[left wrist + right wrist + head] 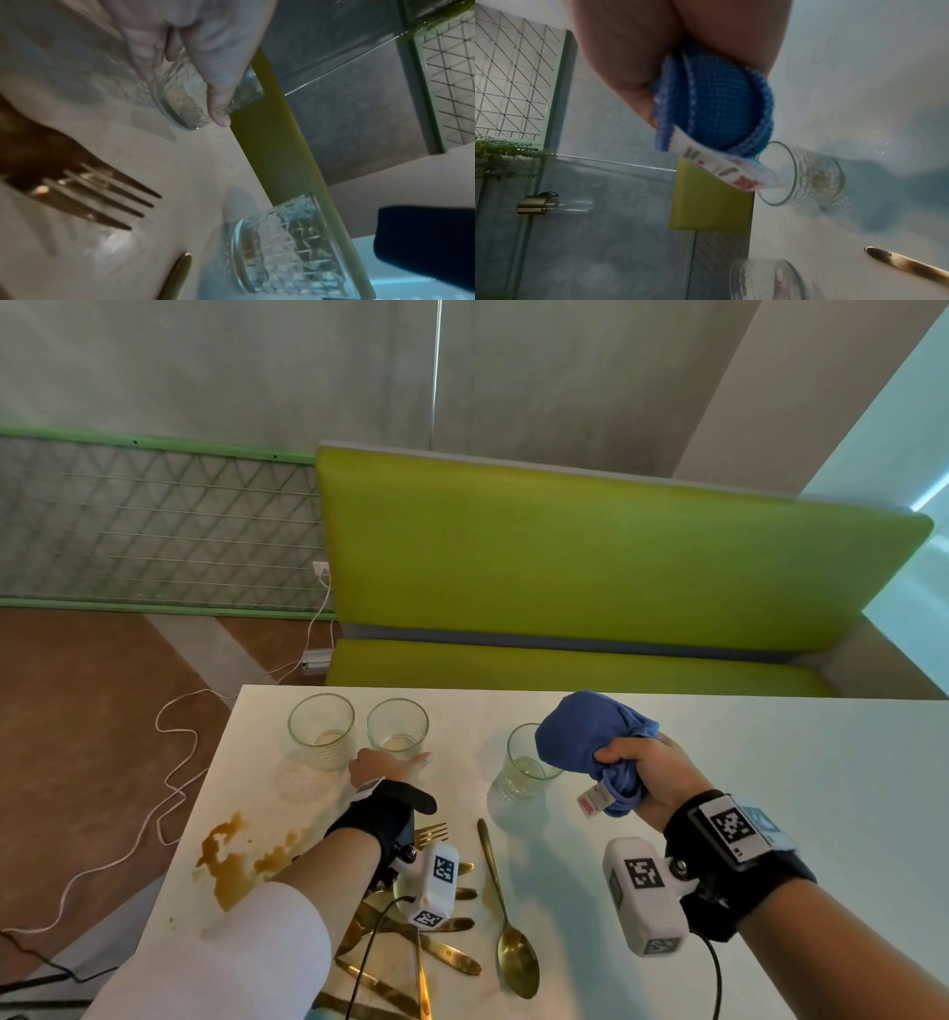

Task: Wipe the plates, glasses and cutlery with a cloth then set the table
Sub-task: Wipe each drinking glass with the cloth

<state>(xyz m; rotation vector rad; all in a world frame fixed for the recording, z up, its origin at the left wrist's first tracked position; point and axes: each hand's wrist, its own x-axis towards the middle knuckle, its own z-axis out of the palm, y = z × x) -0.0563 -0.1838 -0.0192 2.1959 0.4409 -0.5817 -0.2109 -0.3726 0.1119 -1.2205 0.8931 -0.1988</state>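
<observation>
1. Here the right hand [649, 775] is up above the table [770, 788] with its fingers curled tight round a bunched blue cloth [585, 737]; a white tag [593, 801] hangs from the cloth
2. The left hand [385, 765] is at the base of the middle glass [397, 729], with its fingers and thumb round it, touching the glass
3. Three glasses stand upright near the far edge: the left glass [321, 729] just beside the middle one, and the right glass [524, 765] apart from them, partly behind the cloth
4. The gold cutlery lies on the table near the person: a fork [431, 834] under the left wrist, a spoon [506, 911] by itself, and a messy pile of knives [441, 952] crossing each other
5. A brown spill [236, 855] sits on the left side of the table
6. A green bench [590, 567] is past the table, and a white cable [169, 762] trails on the floor
</observation>
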